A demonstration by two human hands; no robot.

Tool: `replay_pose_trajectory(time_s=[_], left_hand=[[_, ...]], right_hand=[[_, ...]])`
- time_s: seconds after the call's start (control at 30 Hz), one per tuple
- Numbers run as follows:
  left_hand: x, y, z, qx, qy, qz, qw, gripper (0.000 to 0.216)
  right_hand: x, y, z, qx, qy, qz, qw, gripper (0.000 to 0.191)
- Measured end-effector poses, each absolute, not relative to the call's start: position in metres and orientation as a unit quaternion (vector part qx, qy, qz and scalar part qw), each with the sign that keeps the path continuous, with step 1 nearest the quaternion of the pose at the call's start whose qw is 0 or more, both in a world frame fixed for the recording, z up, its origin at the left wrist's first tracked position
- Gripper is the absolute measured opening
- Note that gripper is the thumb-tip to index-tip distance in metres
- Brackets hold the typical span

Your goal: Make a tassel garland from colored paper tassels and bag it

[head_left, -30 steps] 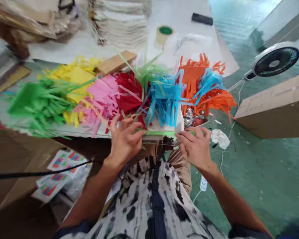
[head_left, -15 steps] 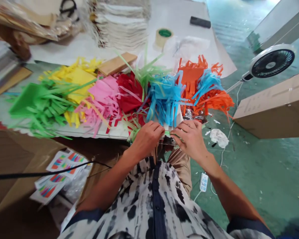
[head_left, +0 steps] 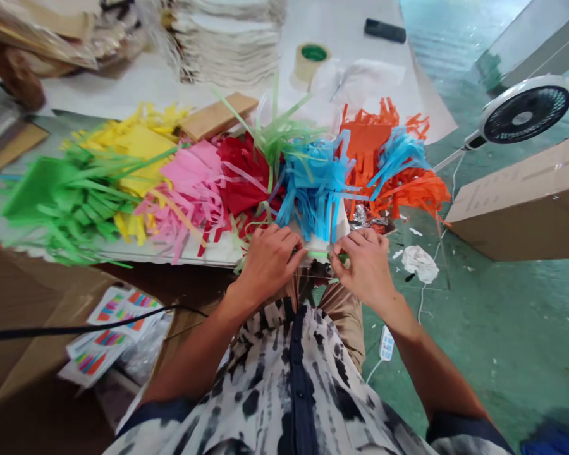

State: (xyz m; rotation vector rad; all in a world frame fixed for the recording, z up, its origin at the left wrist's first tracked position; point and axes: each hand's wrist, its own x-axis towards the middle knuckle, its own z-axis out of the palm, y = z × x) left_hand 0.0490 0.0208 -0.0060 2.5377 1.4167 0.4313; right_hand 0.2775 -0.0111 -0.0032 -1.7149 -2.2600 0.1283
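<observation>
At the table's front edge, a thin light-green strip (head_left: 318, 254) runs between my hands. My left hand (head_left: 271, 254), fingers closed, pinches its left end. My right hand (head_left: 364, 260) is closed at the right end, thumb against the fingertips. Just beyond my hands lies a blue fringed tissue-paper bundle (head_left: 315, 183). Red fringed paper (head_left: 244, 174) and pink fringed paper (head_left: 194, 180) lie left of it, then yellow (head_left: 146, 161) and green fringed paper (head_left: 61, 196). Orange fringed paper (head_left: 367, 142) is at the right, with blue strips over it.
A wooden block (head_left: 220, 115), a tape roll (head_left: 312, 60) and stacked white fabric-like sheets (head_left: 232, 44) lie farther back. A fan (head_left: 524, 117) stands at the right beside a cardboard box (head_left: 521, 208). Printed cards (head_left: 109, 328) lie in an open box at lower left; a power strip (head_left: 386, 343) is on the floor.
My hands have moved slightly apart, the left one shifting left, and more of the green strip shows between them. The view has shifted a little.
</observation>
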Motion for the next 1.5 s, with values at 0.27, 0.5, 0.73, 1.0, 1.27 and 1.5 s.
replay_pose_trajectory(time_s=[0.27, 0.5, 0.73, 1.0, 1.27, 1.5], left_hand=[[0.056, 0.008, -0.016, 0.876, 0.407, 0.253, 0.058, 0.018], [0.053, -0.028, -0.025, 0.876, 0.392, 0.281, 0.018, 0.026], [0.047, -0.043, -0.039, 0.861, 0.402, 0.311, 0.026, 0.022], [0.053, -0.053, -0.007, 0.783, 0.444, 0.390, 0.192, 0.014], [0.059, -0.035, 0.025, 0.433, 0.404, 0.432, 0.681, 0.032], [0.055, -0.033, 0.024, 0.348, 0.356, 0.374, 0.783, 0.033]], right_hand=[[0.270, -0.021, -0.009, -0.510, -0.840, -0.040, 0.179, 0.021], [0.257, -0.040, -0.013, -0.502, -0.838, -0.073, 0.200, 0.019], [0.254, -0.056, -0.012, -0.487, -0.851, -0.067, 0.185, 0.023], [0.257, -0.054, 0.004, -0.450, -0.846, -0.121, 0.259, 0.014], [0.261, -0.044, 0.049, -0.461, -0.813, -0.085, 0.344, 0.019], [0.256, -0.037, 0.059, -0.438, -0.813, 0.032, 0.382, 0.025]])
